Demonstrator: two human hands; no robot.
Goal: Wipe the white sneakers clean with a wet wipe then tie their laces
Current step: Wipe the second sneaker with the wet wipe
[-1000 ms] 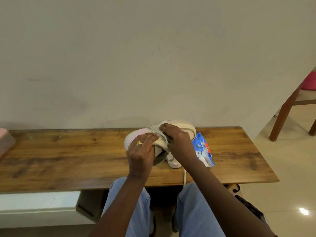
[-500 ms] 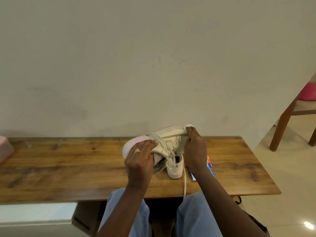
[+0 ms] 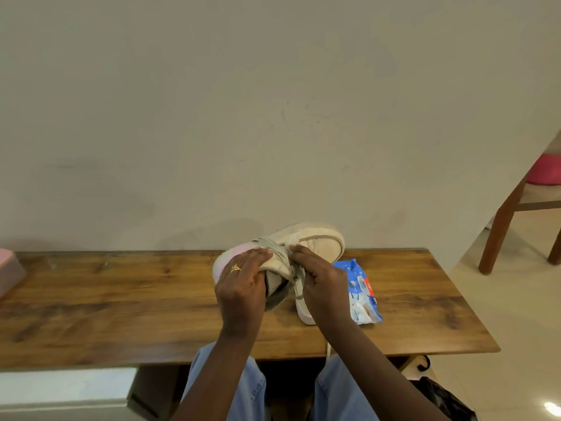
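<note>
Two white sneakers sit close together on the wooden table (image 3: 121, 299). My left hand (image 3: 243, 284) grips the near sneaker (image 3: 224, 262) by its collar, its pink end pointing left. The other sneaker (image 3: 318, 243) rises behind my hands, with one white end (image 3: 303, 311) down on the table. My right hand (image 3: 321, 287) has curled fingers and pinches a small white wet wipe (image 3: 290, 240) against the shoes near the grey laces (image 3: 282, 253). One lace end (image 3: 328, 349) hangs over the table's front edge. A blue wet wipe pack (image 3: 362, 294) lies just to the right.
A wall stands right behind the table. A pink box (image 3: 9, 268) sits at the table's left end. On the right are a wooden chair (image 3: 504, 220) with a pink thing (image 3: 546, 173) on it and a black bag (image 3: 440, 396) on the floor.
My right hand moved from the sneaker's far right end back to the middle by the laces, uncovering the blue pack. My left hand kept its hold.
</note>
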